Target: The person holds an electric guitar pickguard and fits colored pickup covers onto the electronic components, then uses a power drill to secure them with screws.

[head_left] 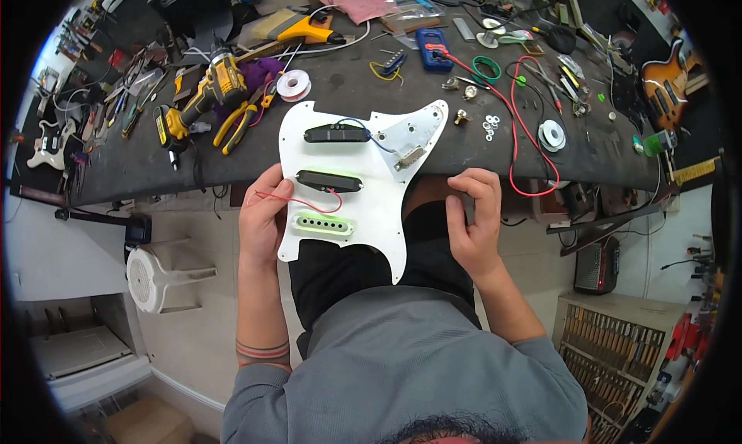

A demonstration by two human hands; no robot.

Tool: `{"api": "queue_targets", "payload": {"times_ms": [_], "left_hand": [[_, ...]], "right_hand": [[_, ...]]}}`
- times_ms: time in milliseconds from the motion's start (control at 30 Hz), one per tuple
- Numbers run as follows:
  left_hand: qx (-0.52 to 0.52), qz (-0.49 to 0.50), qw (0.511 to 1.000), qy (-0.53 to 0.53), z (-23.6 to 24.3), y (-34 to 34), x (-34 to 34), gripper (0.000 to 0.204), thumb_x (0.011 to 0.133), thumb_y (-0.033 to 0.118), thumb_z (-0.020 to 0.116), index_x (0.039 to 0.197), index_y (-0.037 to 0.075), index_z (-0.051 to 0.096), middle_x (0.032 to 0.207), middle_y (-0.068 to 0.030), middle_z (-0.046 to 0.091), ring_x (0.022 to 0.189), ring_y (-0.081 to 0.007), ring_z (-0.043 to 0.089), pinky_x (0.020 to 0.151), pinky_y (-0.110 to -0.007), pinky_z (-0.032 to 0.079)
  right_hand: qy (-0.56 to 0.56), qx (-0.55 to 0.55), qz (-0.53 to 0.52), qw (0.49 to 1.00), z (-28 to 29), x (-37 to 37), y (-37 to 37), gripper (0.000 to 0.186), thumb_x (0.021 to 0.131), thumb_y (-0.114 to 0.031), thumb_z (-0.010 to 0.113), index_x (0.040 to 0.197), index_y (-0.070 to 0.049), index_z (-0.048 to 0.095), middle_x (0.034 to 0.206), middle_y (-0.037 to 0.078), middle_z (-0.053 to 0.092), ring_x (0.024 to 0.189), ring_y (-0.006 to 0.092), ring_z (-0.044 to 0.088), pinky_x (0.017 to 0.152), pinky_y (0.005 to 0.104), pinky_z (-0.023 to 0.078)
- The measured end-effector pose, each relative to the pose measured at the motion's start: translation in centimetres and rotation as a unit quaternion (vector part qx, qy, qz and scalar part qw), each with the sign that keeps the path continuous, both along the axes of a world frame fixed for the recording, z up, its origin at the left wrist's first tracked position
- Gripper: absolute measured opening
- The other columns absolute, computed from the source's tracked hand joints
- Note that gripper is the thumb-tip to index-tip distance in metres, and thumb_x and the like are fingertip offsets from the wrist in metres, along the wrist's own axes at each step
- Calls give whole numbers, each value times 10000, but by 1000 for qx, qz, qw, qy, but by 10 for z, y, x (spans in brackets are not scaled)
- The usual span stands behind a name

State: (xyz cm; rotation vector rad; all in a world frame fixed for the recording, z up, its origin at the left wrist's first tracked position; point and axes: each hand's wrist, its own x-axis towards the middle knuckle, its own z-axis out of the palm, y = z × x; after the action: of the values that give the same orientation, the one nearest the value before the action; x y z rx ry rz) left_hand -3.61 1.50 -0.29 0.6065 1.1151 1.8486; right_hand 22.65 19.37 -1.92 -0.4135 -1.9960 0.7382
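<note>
Fingers [272, 200] of the left hand [261, 226] are clamped on the left edge of a white guitar plate [380, 204]. The plate is in the middle of the frame, above the person's lap, and its top part covers some of the dark table [263, 164]. I cannot tell if it touches the table. The right hand [475, 231] holds nothing. It is near the plate's right side but apart from it, with its fingers curled and a gap between thumb and pointing finger. Two black bars [329, 181] sit on the plate, one above the other, and below them is a pale bar [323, 225] with a row of dark dots. A thin red wire [338, 204] loops from the lower black bar toward the left hand. A blue wire [379, 144] runs from the upper one to the shiny patch [402, 129] at the plate's upper right. Farther out, a yellow drill [224, 77] and yellow pliers [239, 125] lie on the table at the upper left. A blue meter [434, 50] is at the top, right of center. Small white rings [491, 125] lie at the upper right. A white stool [142, 279] stands at the lower left.
</note>
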Motion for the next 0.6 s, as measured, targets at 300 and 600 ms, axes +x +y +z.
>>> {"api": "queue_targets", "payload": {"times_ms": [300, 600], "left_hand": [[9, 10, 1000, -25, -8, -5, -5, 380, 1058, 104, 528, 1369, -111, 569, 1212, -174, 728, 1056, -191, 729, 938, -306, 572], [21, 19, 999, -19, -7, -3, -3, 388, 1070, 107, 502, 1393, -101, 553, 1226, -175, 724, 1072, -196, 730, 944, -312, 574]], "right_hand": [[-26, -30, -20, 999, -19, 10, -3, 336, 910, 127, 612, 1219, -2, 613, 1185, 151, 564, 1030, 251, 612, 871, 321, 560], [-3, 94, 46, 995, 1, -20, -15, 394, 786, 109, 692, 1138, -68, 682, 1058, 95, 616, 974, 303, 611, 836, 400, 488]]}}
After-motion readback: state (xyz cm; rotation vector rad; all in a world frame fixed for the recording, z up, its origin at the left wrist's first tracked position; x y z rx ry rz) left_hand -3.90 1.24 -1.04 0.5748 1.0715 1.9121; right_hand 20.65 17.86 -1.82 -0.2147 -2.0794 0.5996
